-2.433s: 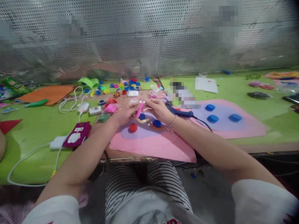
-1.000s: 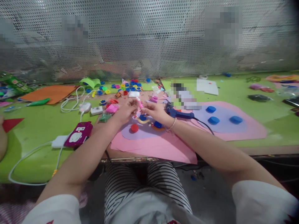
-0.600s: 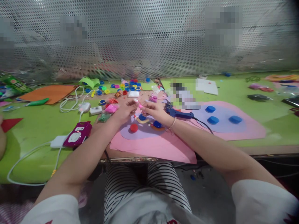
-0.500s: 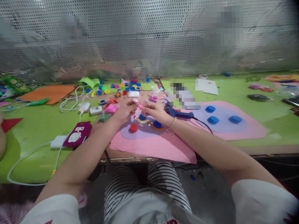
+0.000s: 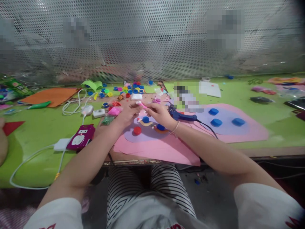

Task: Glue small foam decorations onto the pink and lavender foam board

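My left hand and my right hand meet above the middle of the table, fingertips pinched on a small pink-and-white clay-like piece. Its white end lies by the left fingers and its pink part runs to the right ones. Just below the hands, a lavender shape rests on a pink sheet. On it sit a red bottle cap and a blue bottle cap beside a tan curved piece. A second blue cap is close under my right wrist.
A blue glue gun with a black cord lies right of my hands. Further right is another pink sheet with several blue caps. Loose caps are scattered behind. A purple power strip and white cables lie left, near another person's arm.
The pink part of the piece shows longer and straighter between my fingertips. Both hands stay in nearly the same place, and the view has shifted slightly.
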### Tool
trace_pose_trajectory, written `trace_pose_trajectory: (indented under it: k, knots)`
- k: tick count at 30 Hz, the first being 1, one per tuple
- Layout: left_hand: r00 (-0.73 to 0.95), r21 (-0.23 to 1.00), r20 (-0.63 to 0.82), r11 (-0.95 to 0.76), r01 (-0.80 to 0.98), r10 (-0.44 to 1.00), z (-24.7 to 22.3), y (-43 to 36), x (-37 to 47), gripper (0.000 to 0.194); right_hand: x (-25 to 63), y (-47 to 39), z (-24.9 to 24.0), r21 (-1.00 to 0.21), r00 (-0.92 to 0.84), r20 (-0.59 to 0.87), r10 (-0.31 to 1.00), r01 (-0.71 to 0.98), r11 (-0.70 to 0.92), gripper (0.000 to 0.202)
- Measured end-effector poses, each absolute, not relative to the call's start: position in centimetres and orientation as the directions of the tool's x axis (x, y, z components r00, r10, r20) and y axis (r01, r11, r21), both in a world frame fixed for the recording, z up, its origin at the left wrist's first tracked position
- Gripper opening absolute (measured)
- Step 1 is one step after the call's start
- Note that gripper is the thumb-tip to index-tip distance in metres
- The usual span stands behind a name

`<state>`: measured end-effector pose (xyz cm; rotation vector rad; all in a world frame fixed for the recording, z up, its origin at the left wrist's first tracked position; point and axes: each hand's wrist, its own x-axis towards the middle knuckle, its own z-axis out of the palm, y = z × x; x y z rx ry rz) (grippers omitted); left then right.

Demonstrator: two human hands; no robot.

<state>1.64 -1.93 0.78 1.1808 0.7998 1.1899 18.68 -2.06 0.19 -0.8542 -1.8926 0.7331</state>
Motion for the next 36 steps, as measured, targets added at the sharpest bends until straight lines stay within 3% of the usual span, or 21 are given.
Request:
trace_pose_trajectory:
  k: [8, 17, 26, 36]
  knots:
    - [0.242, 0.970, 0.153, -0.098, -0.223, 0.958, 0.4, -2.0, 1.8, 0.027, 18.6, -2.1, 0.5, -0.819, -0.373, 0.444, 0.815, 0.200, 0.538, 0.038]
    - [0.192, 0.947, 0.160, -0.096, -0.308, 0.968, 1.1, -1.9, 1.7, 0.028, 18.7, -2.1, 0.7, -0.902, -0.375, 0.310, 0.874, 0.174, 0.395, 0.020]
    - [0.226, 0.975, 0.145, -0.100, -0.199, 0.963, 0.0, -1.4, 1.4, 0.025, 18.7, -2.1, 0.7, -0.959, -0.427, 0.220, 0.877, 0.070, 0.275, 0.026]
    - [0.205, 0.973, 0.191, -0.157, -0.170, 0.960, 0.1, -1.4, 1.3, 0.031, 18.5, -2.5, 1.1, -0.965, -0.463, 0.206, 0.862, 0.052, 0.258, 0.032]
